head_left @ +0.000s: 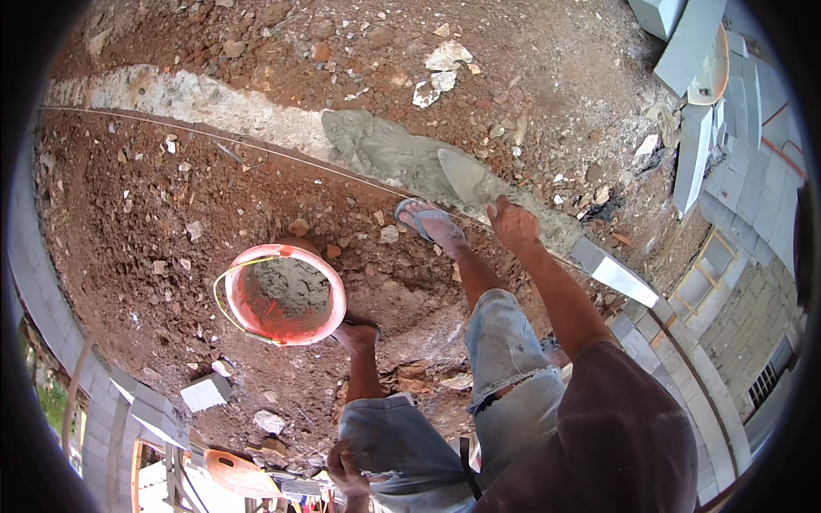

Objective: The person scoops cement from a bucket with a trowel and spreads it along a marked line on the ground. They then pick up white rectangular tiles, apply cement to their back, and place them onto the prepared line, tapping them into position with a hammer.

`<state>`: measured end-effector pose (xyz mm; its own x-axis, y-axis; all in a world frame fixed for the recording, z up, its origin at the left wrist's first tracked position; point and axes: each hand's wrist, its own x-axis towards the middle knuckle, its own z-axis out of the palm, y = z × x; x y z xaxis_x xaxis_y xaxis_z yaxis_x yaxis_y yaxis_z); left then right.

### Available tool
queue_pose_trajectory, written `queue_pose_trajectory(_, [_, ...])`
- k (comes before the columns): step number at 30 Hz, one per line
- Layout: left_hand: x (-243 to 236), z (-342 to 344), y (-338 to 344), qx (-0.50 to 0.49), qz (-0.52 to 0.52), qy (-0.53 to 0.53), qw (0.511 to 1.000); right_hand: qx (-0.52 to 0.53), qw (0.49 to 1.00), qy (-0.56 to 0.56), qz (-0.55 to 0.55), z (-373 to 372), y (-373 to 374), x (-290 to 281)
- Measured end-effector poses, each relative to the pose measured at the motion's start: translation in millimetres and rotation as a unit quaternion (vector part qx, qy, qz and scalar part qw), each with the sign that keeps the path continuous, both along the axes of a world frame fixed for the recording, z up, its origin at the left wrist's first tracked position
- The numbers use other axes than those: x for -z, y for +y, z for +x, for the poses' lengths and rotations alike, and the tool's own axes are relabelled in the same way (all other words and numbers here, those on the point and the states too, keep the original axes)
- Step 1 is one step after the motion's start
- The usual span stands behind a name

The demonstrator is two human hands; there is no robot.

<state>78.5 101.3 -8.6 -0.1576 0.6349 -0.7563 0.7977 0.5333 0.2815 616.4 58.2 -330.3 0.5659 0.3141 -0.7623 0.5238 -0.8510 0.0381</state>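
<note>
My right hand (515, 226) grips the trowel (466, 176), blade on the wet mortar (380, 147) beside the string (214, 133), best worked with light, even strokes clear of that line, while my left hand (346, 470), I cannot tell whether spread or curled, is beside my shorts (398, 440).

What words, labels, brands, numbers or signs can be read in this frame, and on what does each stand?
None: no text can be read anywhere in this view.
Red bucket: no lettering made out.
Trowel in the right hand: no marking made out on its blade.
Dark shirt: no print made out.
Background at the curved rim: too small or blurred to rule out text.
</note>
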Motion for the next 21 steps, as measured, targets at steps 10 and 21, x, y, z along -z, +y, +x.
queue_pose_trajectory(10, [-2.5,48.2,64.8,0.124,-0.018,0.047,0.991,0.039,0.985,0.053,-0.158,19.0,-158.9,35.5])
queue_pose_trajectory(21, [-3.6,140.7,103.9,0.143,-0.021,-0.115,0.983,0.045,0.993,0.003,-0.109,39.3,-135.1,-26.1])
